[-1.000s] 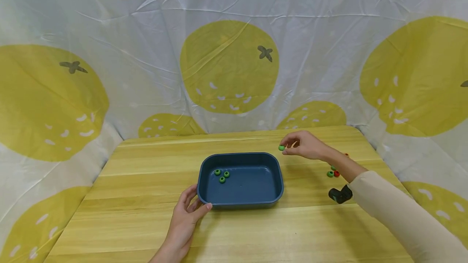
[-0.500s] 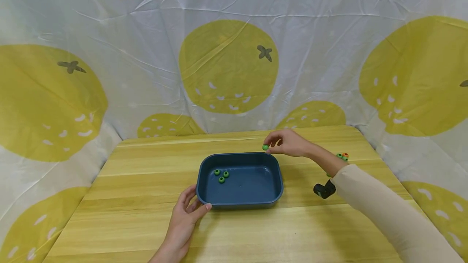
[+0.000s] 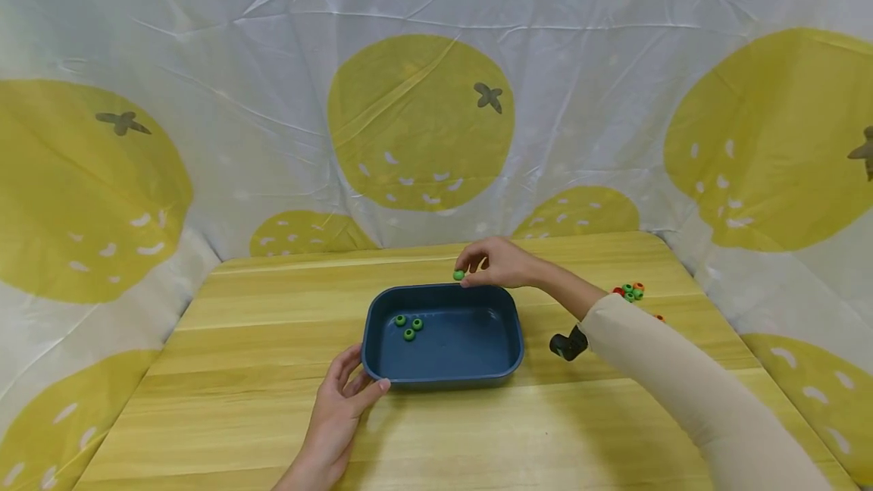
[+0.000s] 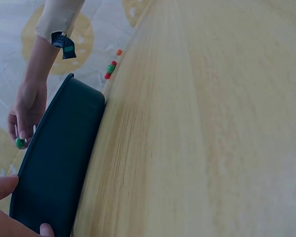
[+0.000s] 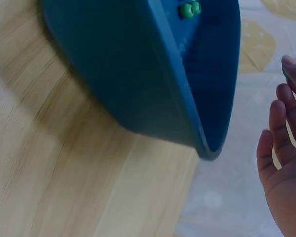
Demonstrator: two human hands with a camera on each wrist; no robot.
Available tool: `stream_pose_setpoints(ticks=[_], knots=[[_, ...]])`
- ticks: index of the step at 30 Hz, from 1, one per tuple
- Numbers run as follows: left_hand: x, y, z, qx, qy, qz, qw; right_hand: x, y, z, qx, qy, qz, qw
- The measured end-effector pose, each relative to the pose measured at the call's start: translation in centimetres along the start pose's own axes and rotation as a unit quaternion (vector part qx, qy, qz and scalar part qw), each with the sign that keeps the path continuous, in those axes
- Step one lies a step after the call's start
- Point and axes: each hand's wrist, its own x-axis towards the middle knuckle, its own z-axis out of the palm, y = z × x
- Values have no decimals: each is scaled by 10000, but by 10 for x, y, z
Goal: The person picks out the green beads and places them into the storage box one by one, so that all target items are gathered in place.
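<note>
A dark blue plastic bin [image 3: 442,383] stands on the table, with three green beads [image 3: 409,334] lying in its left part. My left hand [image 3: 339,404] holds the bin's front left corner, thumb at the front rim and fingers along the left side. Above the bin's back rim, my right hand [image 3: 501,264] pinches a green bead [image 3: 459,276] between thumb and index finger. The left wrist view also shows that pinched bead [image 4: 20,142], past the bin's rim. In the right wrist view, the thumb mostly hides it, and the other fingers are loosely bent.
Loose green, red and orange beads [image 3: 629,289] lie on the wooden table [image 3: 273,324] at the right, partly behind the right forearm. A black strapped device [image 3: 569,345] is at the right wrist. A curtain with yellow fruit prints [image 3: 423,127] hangs behind the table.
My right hand has moved left with the green bead, from right of the bin to above its back rim. My left hand keeps its hold on the bin.
</note>
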Motion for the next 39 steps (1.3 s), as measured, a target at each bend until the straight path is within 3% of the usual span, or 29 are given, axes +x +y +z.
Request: stream_pose_setpoints(ticks=[26, 39], knots=[[0, 2, -1, 45, -23, 7, 10000, 51, -26, 30, -287, -551, -544, 9966], [1, -1, -1, 29, -31, -32, 10000, 63, -30, 43, -304, -810, -682, 9939]])
